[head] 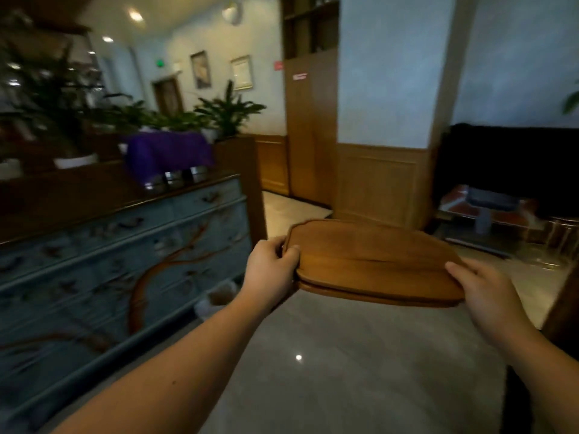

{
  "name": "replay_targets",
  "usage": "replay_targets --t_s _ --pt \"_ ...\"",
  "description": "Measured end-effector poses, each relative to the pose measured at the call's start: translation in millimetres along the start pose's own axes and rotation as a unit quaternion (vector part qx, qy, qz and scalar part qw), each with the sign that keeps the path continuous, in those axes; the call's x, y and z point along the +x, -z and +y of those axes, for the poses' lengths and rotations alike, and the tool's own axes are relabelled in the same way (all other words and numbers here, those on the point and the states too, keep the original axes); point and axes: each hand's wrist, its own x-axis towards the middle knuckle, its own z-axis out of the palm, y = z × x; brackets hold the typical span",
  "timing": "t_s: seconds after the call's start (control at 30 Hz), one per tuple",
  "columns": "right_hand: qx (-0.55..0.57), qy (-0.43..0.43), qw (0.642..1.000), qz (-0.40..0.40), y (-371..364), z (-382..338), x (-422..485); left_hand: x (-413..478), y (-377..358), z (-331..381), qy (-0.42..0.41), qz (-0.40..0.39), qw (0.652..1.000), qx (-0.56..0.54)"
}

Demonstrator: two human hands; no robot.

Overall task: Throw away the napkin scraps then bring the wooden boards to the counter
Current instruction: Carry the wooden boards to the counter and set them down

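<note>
Both of your hands were closed on the stack of wooden boards (369, 261): your left hand (271, 267) gripped the left end, thumb over the top face and fingers curled under the edge, while your right hand (488, 296) clasped the right end the same way, thumb lying on top. At least two boards showed, one flat on the other, their rounded edges stepped slightly apart at the near side. You held the stack roughly level out in front of you, above the grey floor (344, 371) and just to the right of the blue painted cabinet (119, 264), with the cabinet's dark top higher and to the left of the stack. Judging by the look, the boards were stiff and solid, probably moderately heavy, and smooth enough that the upper one could slide off the lower if you tilted them. Gripping opposite ends, pinching both layers together, seemed the sound hold. No napkin scraps were visible on the boards.
</note>
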Motion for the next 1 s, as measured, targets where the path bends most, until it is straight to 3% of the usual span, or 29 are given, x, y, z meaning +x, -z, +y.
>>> replay_targets --t_s 0.2,0.53,0.77,1.0 --pt "0.037 0.03 0.993 -0.111 -140 -46 35 22 103 -57 0.059 0.103 0.992 0.043" --pt "0.079 0.06 0.957 -0.272 -350 -64 118 94 196 -138 0.142 0.23 0.961 0.06" --pt "0.109 0.071 0.935 -0.329 -495 -90 189 173 245 -183 0.158 0.306 0.935 0.085" --pt "0.124 0.179 0.897 -0.385 -633 -141 221 213 313 -244 0.181 0.387 0.899 0.094"
